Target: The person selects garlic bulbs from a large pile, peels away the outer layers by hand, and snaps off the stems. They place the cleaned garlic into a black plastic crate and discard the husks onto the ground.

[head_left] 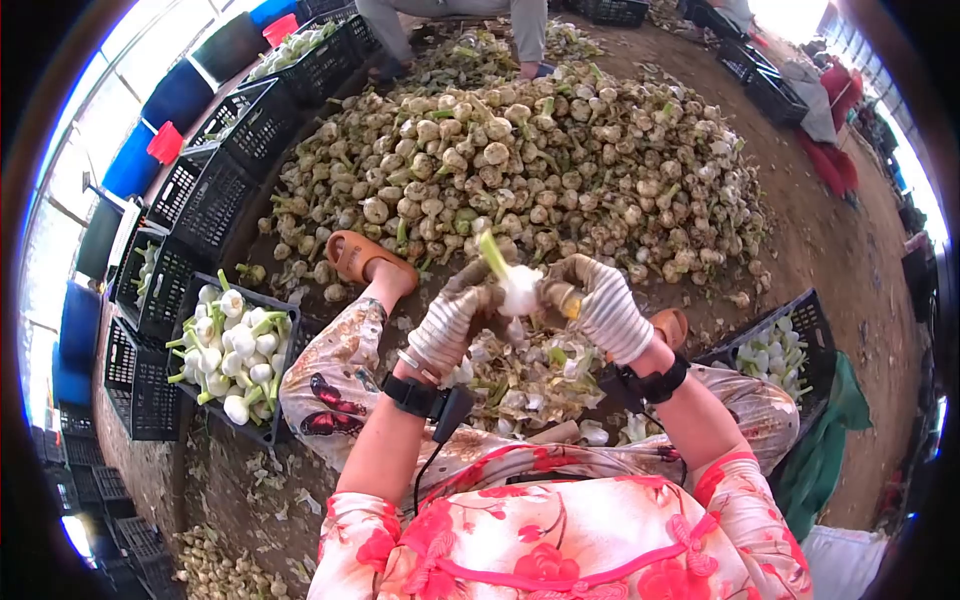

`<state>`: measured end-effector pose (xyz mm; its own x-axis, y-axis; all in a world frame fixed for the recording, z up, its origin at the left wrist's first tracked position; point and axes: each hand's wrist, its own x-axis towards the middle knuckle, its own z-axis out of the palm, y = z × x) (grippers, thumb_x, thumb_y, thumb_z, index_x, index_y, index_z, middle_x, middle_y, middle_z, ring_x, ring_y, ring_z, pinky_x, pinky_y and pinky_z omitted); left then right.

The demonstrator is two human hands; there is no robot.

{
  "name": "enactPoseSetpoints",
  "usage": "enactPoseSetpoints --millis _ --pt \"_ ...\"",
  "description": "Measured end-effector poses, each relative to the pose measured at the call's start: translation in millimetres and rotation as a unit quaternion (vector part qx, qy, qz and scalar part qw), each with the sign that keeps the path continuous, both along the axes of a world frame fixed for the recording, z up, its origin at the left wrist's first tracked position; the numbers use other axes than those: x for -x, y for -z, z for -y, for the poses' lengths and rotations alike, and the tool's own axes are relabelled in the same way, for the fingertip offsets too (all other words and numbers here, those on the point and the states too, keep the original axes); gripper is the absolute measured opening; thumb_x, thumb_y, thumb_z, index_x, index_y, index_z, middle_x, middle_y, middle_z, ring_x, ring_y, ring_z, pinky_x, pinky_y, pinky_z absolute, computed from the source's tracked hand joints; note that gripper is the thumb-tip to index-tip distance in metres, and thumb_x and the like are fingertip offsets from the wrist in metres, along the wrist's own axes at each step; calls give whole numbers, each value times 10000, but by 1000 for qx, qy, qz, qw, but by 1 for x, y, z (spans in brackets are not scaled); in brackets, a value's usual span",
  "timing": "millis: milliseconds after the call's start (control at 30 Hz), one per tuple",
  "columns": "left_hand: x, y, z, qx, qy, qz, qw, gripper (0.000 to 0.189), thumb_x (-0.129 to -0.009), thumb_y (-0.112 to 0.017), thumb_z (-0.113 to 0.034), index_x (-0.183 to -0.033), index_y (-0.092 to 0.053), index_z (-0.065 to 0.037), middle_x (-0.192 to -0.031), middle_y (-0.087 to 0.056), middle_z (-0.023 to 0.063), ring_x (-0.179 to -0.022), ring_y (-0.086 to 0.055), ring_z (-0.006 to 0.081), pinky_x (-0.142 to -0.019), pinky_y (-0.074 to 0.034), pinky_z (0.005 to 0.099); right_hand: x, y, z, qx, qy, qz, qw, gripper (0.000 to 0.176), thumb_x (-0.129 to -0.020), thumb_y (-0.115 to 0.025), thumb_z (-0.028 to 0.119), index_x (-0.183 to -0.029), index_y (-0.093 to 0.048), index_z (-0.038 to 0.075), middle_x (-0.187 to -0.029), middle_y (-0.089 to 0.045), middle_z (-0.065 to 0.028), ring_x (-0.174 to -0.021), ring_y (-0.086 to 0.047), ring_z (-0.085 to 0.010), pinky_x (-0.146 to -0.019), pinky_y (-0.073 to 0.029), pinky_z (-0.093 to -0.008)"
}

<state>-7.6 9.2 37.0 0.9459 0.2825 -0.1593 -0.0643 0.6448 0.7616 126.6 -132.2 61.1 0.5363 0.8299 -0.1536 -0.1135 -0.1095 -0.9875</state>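
In front of me, a white peeled garlic bulb (521, 292) with a green stem stub tilts up and left between my hands. My left hand (452, 318), in a dirty striped work glove, is closed on the bulb's left side. My right hand (603, 308), gloved the same way, is closed at the bulb's right side. A small yellowish thing (572, 306) shows at its fingers; its kind I cannot make out. Below the hands lies a heap of garlic skins (535, 375). Beyond them rises a big pile of unpeeled garlic (530, 170).
On the left stands a black crate (290, 350) of white garlic bulbs. Another crate (822, 330) of bulbs is at right, beside a green cloth (825, 440). More black crates (205, 205) line the left side. A person's legs (528, 30) show behind the pile.
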Motion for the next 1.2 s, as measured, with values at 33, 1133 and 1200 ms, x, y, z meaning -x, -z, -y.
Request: enactPoseSetpoints --millis 33,1133,1200 --pt "-4 5 -3 -11 -13 5 1000 407 -787 -611 -181 -1150 -504 -32 -1015 -585 81 -807 -596 141 -594 -541 293 5 8 -3 -47 2 75 996 82 -803 -581 56 -839 -558 -14 -713 -571 -6 -637 -479 -51 -554 -428 -197" --pt "-19 19 3 -35 -232 101 967 286 -875 -504 -116 -1145 -480 -23 -1061 -563 104 -952 -556 194 -819 -469 313 8 10 -24 18 -19 15 1000 210 -813 -600 174 -907 -589 -13 -698 -565 8 -633 -419 -41 -534 -392 -216" --pt "-17 17 11 -60 -224 108 967 286 -872 -514 -126 -1139 -487 -26 -1047 -571 94 -952 -554 181 -828 -458 296 14 12 -27 16 -11 126 992 219 -811 -598 187 -898 -591 -14 -688 -559 8 -633 -418 -42 -534 -394 -223"
